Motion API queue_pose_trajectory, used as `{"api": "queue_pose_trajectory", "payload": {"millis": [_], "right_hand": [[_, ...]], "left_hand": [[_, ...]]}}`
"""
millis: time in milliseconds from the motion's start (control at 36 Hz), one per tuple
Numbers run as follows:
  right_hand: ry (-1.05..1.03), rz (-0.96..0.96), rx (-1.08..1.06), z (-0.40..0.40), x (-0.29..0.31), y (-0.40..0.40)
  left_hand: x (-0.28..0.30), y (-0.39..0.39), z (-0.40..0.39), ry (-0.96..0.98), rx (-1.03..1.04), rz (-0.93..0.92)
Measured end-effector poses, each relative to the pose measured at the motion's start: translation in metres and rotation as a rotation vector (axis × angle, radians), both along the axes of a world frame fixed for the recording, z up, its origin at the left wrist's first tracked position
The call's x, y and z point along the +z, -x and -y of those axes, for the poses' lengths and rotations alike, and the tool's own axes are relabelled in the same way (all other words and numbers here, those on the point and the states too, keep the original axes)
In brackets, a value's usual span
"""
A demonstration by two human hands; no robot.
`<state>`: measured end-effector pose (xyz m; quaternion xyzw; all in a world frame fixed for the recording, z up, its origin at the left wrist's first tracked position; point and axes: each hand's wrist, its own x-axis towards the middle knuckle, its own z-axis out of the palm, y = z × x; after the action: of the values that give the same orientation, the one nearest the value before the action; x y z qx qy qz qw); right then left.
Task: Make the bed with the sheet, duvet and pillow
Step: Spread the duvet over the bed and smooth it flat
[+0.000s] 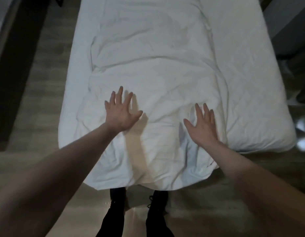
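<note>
A white duvet (pixel 153 69) lies lengthwise down the middle of the bed, creased, its near end hanging over the foot of the mattress. Under it a white sheet (pixel 251 93) covers the mattress and shows along both sides. My left hand (pixel 120 111) is spread flat, fingers straight, on or just above the duvet near the foot end. My right hand (pixel 202 124) lies flat on the duvet further right, fingers straight. No pillow is in view.
I stand at the foot of the bed, with my dark shoes (pixel 156 202) on the wood floor (pixel 45 74). A dark piece of furniture (pixel 13 69) runs along the left. More dark objects (pixel 295 48) stand close to the bed's right side.
</note>
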<state>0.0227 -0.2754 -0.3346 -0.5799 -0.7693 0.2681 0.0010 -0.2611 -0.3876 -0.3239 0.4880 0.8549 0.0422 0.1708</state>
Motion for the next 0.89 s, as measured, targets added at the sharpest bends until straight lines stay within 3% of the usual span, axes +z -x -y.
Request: {"api": "queue_pose_trajectory", "payload": {"millis": [83,167,306,389,500,583,750,889], "right_hand": [[0.147,0.193,0.059,0.002,-0.018,0.005],[0.274,0.328,0.077,0.038,-0.044,-0.024],[0.354,0.338,0.137,0.099,-0.048,-0.073],[0.214,0.23,0.094,0.108,-0.028,-0.071],[-0.031,0.044,0.001,0.075,0.001,-0.042],[-0.062,-0.031,-0.009,0.031,0.019,-0.012],[-0.071,0.022,0.024,-0.043,0.027,0.038],[-0.036,0.158,0.122,-0.079,-0.018,0.04]], "left_hand": [[-0.018,-0.007,-0.002,0.153,-0.013,0.029],[-0.046,-0.023,0.046,0.3,-0.003,0.073],[-0.049,-0.041,0.128,0.458,-0.138,0.081],[-0.028,-0.04,0.139,0.382,-0.133,0.142],[0.005,-0.015,0.111,-0.072,-0.059,0.105],[0.021,0.005,0.066,-0.178,-0.033,0.033],[0.021,0.02,-0.024,0.022,-0.066,-0.002],[-0.014,-0.023,-0.066,0.212,-0.142,-0.025]]}}
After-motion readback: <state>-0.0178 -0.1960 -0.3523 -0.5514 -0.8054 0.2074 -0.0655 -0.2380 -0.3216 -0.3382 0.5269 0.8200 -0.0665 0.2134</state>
